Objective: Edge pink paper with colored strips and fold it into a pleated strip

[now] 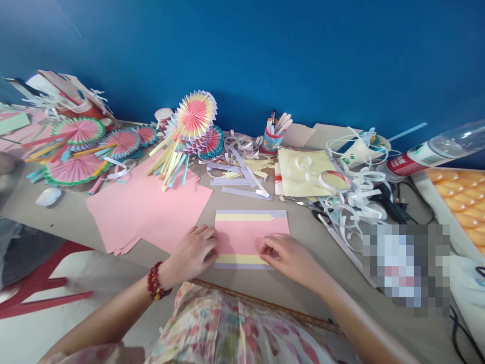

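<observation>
A pink paper sheet (pixel 248 233) with yellow and lilac strips along its far and near edges lies flat on the table in front of me. My left hand (pixel 195 253), with a red bead bracelet on the wrist, rests on its left edge with fingers curled down. My right hand (pixel 290 255) presses the near right edge, fingertips pinched together at the yellow strip. Both hands touch the sheet.
A stack of pink sheets (pixel 147 210) lies to the left. Folded paper fans (pixel 195 116) and more fans (pixel 78 149) stand behind. Loose paper strips (pixel 242 174), a pen cup (pixel 272 139), a tape roll (pixel 335 181), white curls (pixel 359 202) and a plastic bottle (pixel 435 149) crowd the right.
</observation>
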Demonstrator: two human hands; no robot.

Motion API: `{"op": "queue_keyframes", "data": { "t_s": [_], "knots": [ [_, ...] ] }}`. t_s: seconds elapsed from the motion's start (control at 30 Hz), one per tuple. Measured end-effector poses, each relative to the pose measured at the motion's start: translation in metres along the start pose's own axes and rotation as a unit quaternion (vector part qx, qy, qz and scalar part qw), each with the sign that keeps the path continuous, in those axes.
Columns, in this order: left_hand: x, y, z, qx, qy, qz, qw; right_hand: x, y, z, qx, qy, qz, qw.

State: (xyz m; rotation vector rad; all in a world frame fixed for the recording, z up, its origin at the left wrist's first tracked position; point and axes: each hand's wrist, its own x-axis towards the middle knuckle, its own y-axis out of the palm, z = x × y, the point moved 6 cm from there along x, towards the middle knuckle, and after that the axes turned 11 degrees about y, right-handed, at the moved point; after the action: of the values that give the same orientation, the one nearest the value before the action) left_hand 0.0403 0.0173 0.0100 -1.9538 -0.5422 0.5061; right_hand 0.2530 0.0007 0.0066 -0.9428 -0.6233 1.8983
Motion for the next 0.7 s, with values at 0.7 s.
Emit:
{"op": "queue_keyframes", "data": {
  "t_s": [0.7],
  "knots": [
    [-0.0007, -0.0008, -0.0005, -0.008, 0.001, -0.005, 1.0, -0.0013, -0.0021, 0.0024, -0.008, -0.005, -0.004, 1.0]
  ]
}}
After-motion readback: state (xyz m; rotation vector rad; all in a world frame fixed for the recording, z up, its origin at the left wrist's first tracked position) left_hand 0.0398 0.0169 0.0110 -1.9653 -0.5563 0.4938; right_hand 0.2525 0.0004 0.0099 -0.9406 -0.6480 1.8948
